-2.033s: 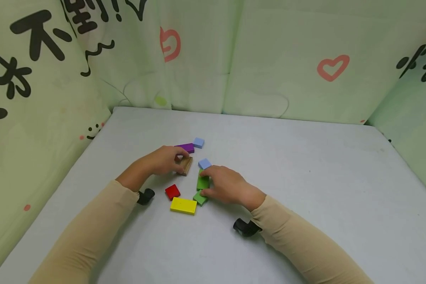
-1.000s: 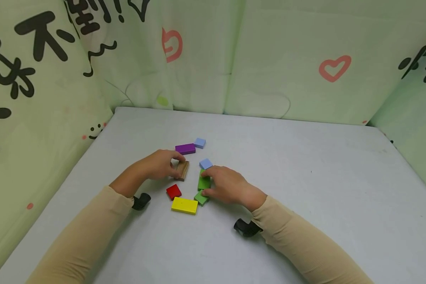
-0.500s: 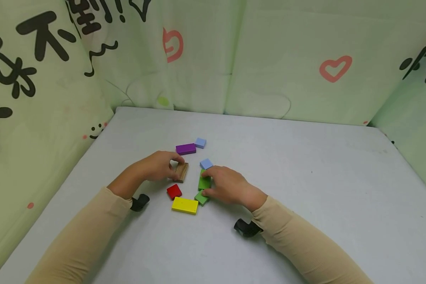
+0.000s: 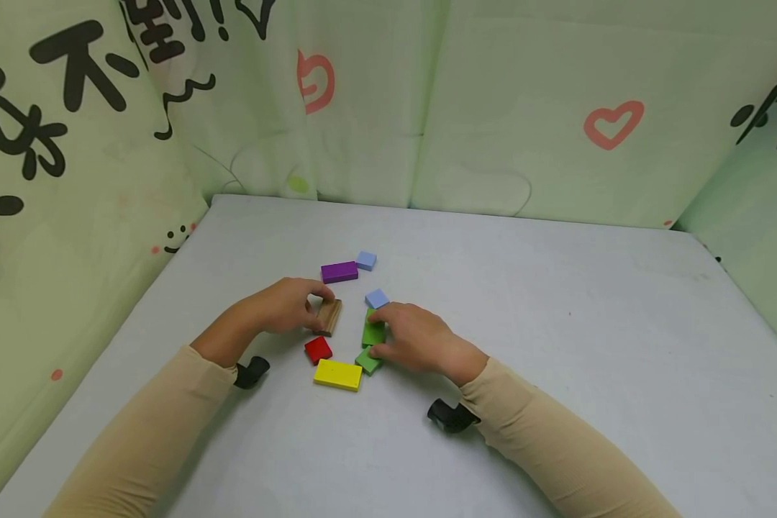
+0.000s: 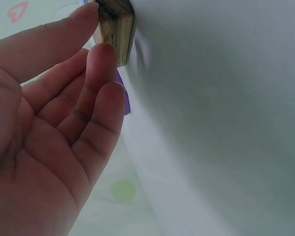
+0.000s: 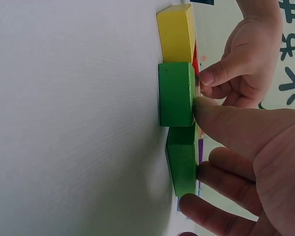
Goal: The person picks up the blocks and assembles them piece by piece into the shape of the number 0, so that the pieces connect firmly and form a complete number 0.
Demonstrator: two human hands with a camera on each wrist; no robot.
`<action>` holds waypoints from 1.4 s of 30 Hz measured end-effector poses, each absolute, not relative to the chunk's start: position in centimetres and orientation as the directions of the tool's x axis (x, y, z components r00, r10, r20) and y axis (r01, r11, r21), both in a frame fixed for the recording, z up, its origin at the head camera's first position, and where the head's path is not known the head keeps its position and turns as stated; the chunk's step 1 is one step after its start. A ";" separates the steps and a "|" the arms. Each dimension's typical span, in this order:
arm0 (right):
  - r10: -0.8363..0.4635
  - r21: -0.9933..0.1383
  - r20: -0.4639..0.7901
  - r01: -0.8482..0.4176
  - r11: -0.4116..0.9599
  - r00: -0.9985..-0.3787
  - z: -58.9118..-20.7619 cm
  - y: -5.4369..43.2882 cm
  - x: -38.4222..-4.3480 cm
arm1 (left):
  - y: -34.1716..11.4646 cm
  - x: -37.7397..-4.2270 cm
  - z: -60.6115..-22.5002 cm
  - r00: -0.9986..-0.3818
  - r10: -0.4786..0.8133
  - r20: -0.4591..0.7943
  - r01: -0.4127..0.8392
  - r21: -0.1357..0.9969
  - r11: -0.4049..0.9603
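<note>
In the head view my left hand [image 4: 285, 306] grips a brown wooden block [image 4: 329, 317], thumb at the near end and a finger at the far end. The left wrist view shows this block [image 5: 119, 34] by the thumb tip. Just in front of it lies a red block [image 4: 318, 350]. My right hand [image 4: 422, 339] rests its fingertips on two green blocks. Its thumb touches the top edge of the nearer green block [image 6: 177, 93], and other fingers lie at the farther green block [image 6: 183, 160]. A yellow block [image 4: 338, 375] adjoins the nearer green one.
A light blue block [image 4: 377, 298] sits at the far end of the green blocks. Farther back, a purple block [image 4: 339, 272] lies beside another light blue block [image 4: 365, 260]. All are on a white table [image 4: 557, 324], with a printed green curtain [image 4: 492, 108] behind it.
My left hand has drawn the wooden block toward me and slightly left, away from the purple block and close to the red one. The right hand stays on the green blocks.
</note>
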State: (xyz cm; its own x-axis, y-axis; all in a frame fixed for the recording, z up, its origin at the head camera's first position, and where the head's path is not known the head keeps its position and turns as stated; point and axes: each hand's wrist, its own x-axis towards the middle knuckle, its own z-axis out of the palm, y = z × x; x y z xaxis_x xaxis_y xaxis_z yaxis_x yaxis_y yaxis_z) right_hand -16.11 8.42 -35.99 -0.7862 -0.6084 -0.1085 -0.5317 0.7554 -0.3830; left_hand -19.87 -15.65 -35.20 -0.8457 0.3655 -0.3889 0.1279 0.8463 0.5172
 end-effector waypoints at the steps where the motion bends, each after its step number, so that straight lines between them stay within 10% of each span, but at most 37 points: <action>1: -0.608 -0.382 -0.109 -0.532 0.756 -0.786 -36.0 8.4 -16.1 | -15.6 -19.9 -35.2 -0.845 0.367 -0.389 0.129 0.517 0.846; 42: -0.609 -0.390 -0.101 -0.531 0.752 -0.787 -36.1 8.5 -16.1 | -15.8 -19.4 -34.9 -0.838 0.378 -0.394 0.131 0.527 0.840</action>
